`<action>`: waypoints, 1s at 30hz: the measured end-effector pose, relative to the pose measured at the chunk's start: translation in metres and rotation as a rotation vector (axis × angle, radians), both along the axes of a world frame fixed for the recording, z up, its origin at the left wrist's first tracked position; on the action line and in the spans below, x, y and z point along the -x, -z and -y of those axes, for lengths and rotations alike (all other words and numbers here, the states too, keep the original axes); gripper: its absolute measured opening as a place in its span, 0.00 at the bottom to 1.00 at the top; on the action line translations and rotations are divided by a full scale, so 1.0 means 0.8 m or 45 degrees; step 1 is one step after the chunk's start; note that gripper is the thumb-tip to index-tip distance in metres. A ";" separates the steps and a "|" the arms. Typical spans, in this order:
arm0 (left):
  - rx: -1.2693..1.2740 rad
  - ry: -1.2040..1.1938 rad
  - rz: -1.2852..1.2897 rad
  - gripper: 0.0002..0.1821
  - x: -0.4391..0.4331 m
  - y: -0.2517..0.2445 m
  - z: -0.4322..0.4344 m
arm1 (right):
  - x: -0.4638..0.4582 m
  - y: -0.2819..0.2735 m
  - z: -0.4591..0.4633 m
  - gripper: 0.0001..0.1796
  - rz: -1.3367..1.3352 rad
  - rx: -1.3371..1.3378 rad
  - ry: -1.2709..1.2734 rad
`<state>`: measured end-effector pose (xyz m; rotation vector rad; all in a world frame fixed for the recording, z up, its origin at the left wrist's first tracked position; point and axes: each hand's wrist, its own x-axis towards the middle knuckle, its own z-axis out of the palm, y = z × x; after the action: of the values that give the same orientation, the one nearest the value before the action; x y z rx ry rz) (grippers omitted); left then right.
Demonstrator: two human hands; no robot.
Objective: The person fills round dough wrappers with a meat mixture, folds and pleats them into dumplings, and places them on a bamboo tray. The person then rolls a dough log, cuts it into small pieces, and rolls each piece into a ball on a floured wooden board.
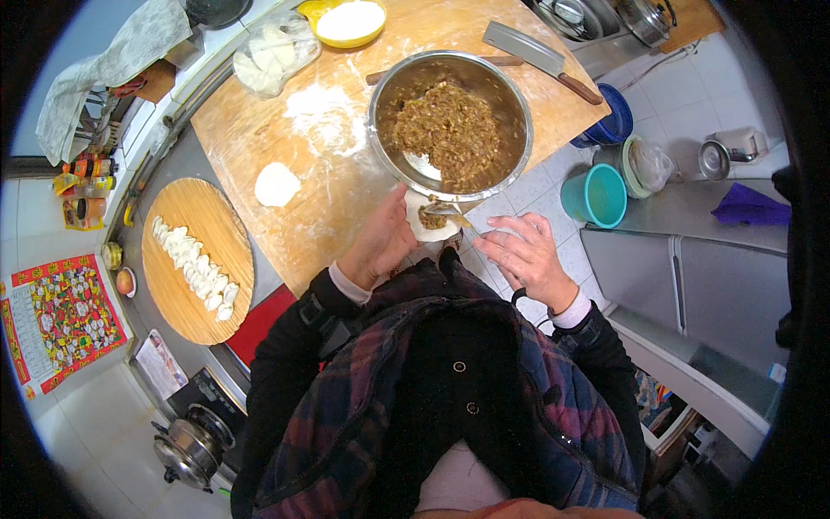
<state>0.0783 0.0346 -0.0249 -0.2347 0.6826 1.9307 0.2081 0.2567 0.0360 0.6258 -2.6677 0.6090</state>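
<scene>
My left hand (382, 237) supports a round dough wrapper (447, 232) just below the near rim of a steel bowl (529, 130). A small mound of brown minced filling (430, 220) lies on the wrapper. My right hand (525, 256), fingers bent, holds the handle of a metal spoon (443, 209), whose bowl touches that mound. More minced filling (447, 123) fills much of the steel bowl. A single flat wrapper (277, 184) rests on the floured wooden board (305, 220) to the left. Farther left, several folded dumplings (194, 263) form a band on a round wooden board (170, 285).
A cleaver (525, 49) lies at the board's right corner. Behind the bowl a wooden rolling pin (503, 61) shows at both sides. Loose flour (327, 117), a plastic bag of dough (275, 55) and a yellow container (353, 43) of flour sit farther back. A teal bucket (593, 194) stands right.
</scene>
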 end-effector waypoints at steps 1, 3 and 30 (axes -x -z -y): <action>-0.005 0.027 0.015 0.28 0.000 0.000 0.000 | -0.003 0.000 -0.001 0.18 -0.017 0.030 0.030; -0.047 0.063 0.002 0.28 0.000 -0.001 -0.003 | -0.012 -0.001 -0.004 0.19 -0.030 0.041 0.097; -0.187 0.045 0.004 0.33 -0.001 -0.006 -0.002 | 0.011 -0.001 0.015 0.18 -0.068 0.058 0.089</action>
<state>0.0791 0.0361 -0.0197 -0.1328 0.5371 1.9358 0.1989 0.2445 0.0367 0.5267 -2.6063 0.6225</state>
